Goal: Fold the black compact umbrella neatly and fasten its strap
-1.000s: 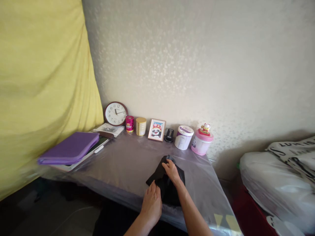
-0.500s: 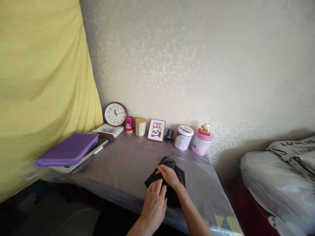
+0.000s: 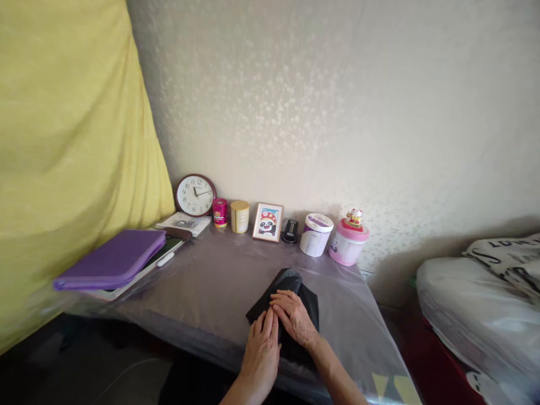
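A black piece of thin fabric [image 3: 310, 304] lies bunched and folded near the front edge of the table, with a greyer rounded fold at its far end. My left hand [image 3: 262, 343] rests on its near left part, fingers stretched forward. Across its middle lies my right hand [image 3: 294, 318], fingers extended flat and pointing left. The fingertips of both hands meet over the fabric. Much of the fabric is hidden beneath the hands, so its exact kind does not show.
A clear cover lies over the table [image 3: 202, 287]. Along the wall stand a clock [image 3: 196, 195], a pink can [image 3: 220, 212], a yellow-lidded canister [image 3: 240, 217], a panda picture frame [image 3: 268, 223], a black device [image 3: 290, 231] and two tubs [image 3: 315, 236]. A purple folder [image 3: 113, 256] lies left.
My right hand has flattened, its fingers now stretched over the fabric. My left fingertips have come up against the right ones. The view has shifted slightly.
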Demonstrator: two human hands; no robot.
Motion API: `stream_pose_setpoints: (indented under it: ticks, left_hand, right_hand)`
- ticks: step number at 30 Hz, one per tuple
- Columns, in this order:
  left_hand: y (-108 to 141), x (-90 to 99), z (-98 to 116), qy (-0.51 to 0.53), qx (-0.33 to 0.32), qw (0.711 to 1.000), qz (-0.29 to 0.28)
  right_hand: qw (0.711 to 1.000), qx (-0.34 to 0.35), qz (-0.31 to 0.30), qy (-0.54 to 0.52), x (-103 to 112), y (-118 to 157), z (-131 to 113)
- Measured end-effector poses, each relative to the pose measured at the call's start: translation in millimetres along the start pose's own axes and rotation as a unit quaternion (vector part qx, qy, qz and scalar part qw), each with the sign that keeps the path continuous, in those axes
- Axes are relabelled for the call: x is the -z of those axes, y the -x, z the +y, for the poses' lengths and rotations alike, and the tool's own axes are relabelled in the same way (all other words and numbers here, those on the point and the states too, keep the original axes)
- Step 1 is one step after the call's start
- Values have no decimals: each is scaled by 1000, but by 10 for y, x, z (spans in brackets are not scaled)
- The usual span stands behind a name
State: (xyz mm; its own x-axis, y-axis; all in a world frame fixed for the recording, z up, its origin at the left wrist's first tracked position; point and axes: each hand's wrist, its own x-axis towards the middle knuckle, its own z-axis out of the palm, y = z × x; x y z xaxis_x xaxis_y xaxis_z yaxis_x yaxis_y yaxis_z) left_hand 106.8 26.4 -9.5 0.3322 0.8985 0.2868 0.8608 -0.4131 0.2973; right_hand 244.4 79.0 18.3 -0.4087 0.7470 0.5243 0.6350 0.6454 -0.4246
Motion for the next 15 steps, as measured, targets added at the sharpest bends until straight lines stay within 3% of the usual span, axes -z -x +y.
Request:
stream_pose_setpoints:
  ticks: [6,15]
  left_hand:
    - [10,-69,-29,-6,9,1000,-16]
    - [-12,-11,-15,-3,26,997,-67]
  right_hand:
    - [997,-39,2,69,-10,-247,365]
    - [980,-184,36,64,-85,-549,808]
